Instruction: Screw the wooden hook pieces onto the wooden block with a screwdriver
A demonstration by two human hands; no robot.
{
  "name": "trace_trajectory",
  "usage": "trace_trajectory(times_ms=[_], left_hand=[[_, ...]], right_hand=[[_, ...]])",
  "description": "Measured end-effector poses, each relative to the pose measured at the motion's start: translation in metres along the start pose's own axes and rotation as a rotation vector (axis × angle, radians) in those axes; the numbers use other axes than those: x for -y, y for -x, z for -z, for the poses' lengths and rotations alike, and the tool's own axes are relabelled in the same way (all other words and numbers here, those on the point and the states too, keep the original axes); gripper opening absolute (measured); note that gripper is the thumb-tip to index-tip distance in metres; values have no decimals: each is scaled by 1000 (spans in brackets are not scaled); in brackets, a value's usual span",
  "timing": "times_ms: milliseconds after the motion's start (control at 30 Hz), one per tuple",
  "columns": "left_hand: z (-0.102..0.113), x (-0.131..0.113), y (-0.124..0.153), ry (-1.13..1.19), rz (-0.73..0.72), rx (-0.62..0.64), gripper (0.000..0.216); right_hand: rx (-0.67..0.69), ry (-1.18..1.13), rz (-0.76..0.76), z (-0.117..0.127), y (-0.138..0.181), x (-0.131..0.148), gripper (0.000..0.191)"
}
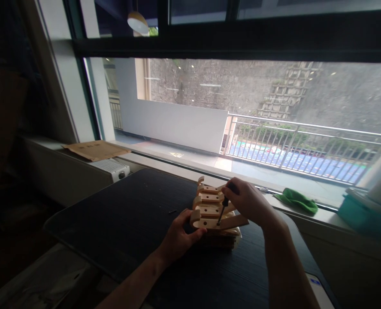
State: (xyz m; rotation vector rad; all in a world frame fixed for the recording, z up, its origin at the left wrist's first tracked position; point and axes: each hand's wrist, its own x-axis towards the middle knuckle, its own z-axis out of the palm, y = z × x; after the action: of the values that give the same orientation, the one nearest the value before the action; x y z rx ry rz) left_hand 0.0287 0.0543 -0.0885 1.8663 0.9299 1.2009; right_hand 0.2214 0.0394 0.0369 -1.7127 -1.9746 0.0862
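Nearest us are the person's right forearm point(283, 262), entering at five o'clock, and left forearm point(139, 274), entering at seven. Between them, on the dark table point(113, 219), sits a pale wooden rack point(210, 210) with curled ends and holed slats. At its eight o'clock, the left hand point(181, 234) grips the near curl between thumb and fingers; at two o'clock, the right hand point(240, 195) is closed round a screwdriver point(222, 214), tip down on the nearest slat. We judge the rack light, stiff and fairly grippy, its thin curls the likeliest to snap; we would hold the slat bodies. A brown envelope point(97, 150) at ten o'clock bears dark marks, and a white item point(315, 285) at four o'clock a blue label; we can read neither.
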Motion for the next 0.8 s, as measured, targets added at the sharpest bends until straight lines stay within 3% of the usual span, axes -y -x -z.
trace_trajectory(times_ms=[100,200,233,300,400,600,800], left_hand=[[8,-10,9,-165,-47,-147,38],[13,-28,24,-419,-235,-367,22],[12,-35,29,-466,-306,-344,18],[4,-48,36,-486,-422,-108,22],[-15,-59,39,-577,-394,136,39],[-35,-54,31,-765,-185,248,64],[-40,-46,27,-788,-188,276,70]], right_hand=[[-2,17,6,0,1,0,25],[13,21,-3,0,2,-1,25],[13,22,-1,0,2,-1,24],[-4,23,14,0,3,0,23],[-32,24,35,1,4,2,23],[-42,20,78,3,5,3,25],[17,-12,92,7,8,3,22]])
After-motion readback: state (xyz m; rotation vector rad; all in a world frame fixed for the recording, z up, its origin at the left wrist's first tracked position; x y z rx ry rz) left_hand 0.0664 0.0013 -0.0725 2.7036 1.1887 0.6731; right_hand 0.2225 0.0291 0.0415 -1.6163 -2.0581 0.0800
